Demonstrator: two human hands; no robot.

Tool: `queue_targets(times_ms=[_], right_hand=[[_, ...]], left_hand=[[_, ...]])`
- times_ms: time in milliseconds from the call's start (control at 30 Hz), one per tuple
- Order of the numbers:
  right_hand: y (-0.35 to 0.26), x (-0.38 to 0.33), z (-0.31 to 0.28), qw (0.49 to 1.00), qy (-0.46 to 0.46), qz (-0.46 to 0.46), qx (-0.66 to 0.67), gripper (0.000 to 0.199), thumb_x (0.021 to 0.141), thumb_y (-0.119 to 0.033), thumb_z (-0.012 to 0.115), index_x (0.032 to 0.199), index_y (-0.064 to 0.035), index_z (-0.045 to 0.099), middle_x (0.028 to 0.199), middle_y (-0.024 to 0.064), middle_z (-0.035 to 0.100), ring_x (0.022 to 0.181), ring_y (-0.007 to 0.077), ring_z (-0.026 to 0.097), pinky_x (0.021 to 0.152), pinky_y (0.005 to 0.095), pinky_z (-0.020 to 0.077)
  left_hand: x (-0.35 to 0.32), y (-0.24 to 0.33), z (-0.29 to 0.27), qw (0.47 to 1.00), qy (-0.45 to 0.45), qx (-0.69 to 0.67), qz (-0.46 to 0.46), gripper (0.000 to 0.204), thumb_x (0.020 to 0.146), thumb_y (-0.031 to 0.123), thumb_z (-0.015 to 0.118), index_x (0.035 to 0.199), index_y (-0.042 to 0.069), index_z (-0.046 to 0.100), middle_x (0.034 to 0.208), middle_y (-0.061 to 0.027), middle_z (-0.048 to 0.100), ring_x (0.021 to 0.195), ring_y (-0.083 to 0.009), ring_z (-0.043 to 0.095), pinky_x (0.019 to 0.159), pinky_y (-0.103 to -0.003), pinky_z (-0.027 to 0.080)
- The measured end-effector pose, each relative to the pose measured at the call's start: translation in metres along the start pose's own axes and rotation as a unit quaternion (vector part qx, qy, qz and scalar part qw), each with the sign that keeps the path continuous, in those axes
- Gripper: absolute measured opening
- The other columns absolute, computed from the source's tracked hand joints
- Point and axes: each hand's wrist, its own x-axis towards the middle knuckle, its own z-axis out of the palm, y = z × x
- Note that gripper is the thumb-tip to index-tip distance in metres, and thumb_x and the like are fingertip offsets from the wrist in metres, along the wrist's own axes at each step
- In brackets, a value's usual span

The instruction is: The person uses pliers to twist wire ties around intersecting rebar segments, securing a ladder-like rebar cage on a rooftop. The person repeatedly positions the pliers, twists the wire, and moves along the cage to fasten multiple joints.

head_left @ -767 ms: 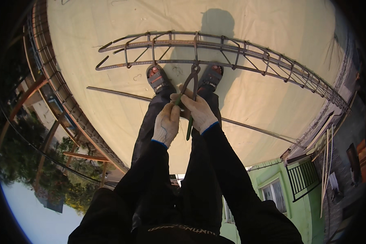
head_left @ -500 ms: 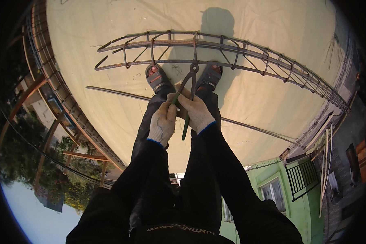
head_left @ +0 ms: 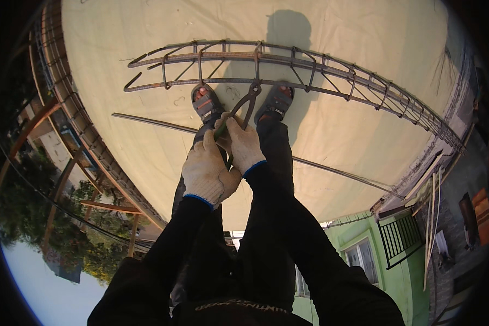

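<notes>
A pair of pincers [head_left: 249, 100] with green handle grips has its jaws at the near lower bar of a long rebar cage [head_left: 228, 56], where a cross tie meets it. My right hand [head_left: 243, 145], in a cream knitted glove with a blue cuff, is closed around the handles. My left hand [head_left: 207, 173], gloved alike, has its fingers curled on the green handle beside the right hand. Both hands partly hide the handles. Whether the jaws grip a wire is too small to make out.
My sandalled feet [head_left: 207, 106] stand just short of the cage on a pale sheet-like surface [head_left: 353, 130]. A loose steel bar [head_left: 337, 173] lies across behind them. More reinforcement [head_left: 73, 92] runs along the left edge; a green building [head_left: 342, 239] is at lower right.
The pincers' handles have swung to the left while the jaws stay at the bar. Both hands have moved left with them, and the left hand has turned and come lower.
</notes>
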Motion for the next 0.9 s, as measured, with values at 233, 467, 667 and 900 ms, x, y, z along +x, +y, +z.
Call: queue_targets(times_ms=[233, 467, 667, 900], right_hand=[[-0.004, -0.001, -0.003, 0.973, 0.051, -0.019, -0.224, 0.021, 0.111, -0.021, 0.065, 0.122, -0.0038, 0.07, 0.106, 0.0098, 0.076, 0.095, 0.0202, 0.075, 0.087, 0.0358, 0.064], [-0.045, 0.0, -0.024, 0.993, -0.081, 0.079, -0.026, 0.029, 0.113, -0.038, 0.069, 0.118, -0.0091, 0.07, 0.099, 0.0053, 0.071, 0.091, 0.0218, 0.072, 0.086, 0.0421, 0.0622], [-0.042, 0.031, -0.036, 0.94, -0.246, 0.109, 0.208, 0.03, 0.114, -0.042, 0.068, 0.105, -0.0137, 0.067, 0.08, -0.0034, 0.053, 0.073, 0.0122, 0.058, 0.071, 0.0373, 0.0528], [-0.048, 0.016, -0.015, 0.954, 0.117, -0.031, -0.275, 0.038, 0.102, -0.038, 0.075, 0.094, -0.0022, 0.065, 0.072, 0.0027, 0.054, 0.064, 0.0171, 0.057, 0.059, 0.0388, 0.0461]], left_hand=[[0.019, -0.008, 0.029, 0.986, -0.083, -0.136, -0.049, 0.049, 0.087, 0.025, 0.08, 0.123, 0.0, 0.058, 0.104, -0.0205, 0.072, 0.096, -0.0391, 0.075, 0.084, -0.049, 0.059], [0.021, -0.04, 0.05, 0.465, -0.447, -0.761, -0.072, 0.039, 0.092, 0.016, 0.063, 0.129, 0.006, 0.061, 0.084, 0.0061, 0.042, 0.066, -0.0072, 0.036, 0.06, -0.027, 0.032], [0.009, -0.022, 0.079, 0.131, -0.519, -0.844, -0.024, 0.053, 0.098, 0.033, 0.069, 0.143, 0.005, 0.061, 0.102, 0.0027, 0.053, 0.076, -0.0107, 0.047, 0.072, -0.028, 0.041], [-0.014, -0.008, 0.042, 0.909, -0.16, -0.385, 0.02, 0.081, 0.087, 0.041, 0.09, 0.146, -0.006, 0.061, 0.127, -0.0167, 0.077, 0.109, -0.0285, 0.077, 0.099, -0.04, 0.061]])
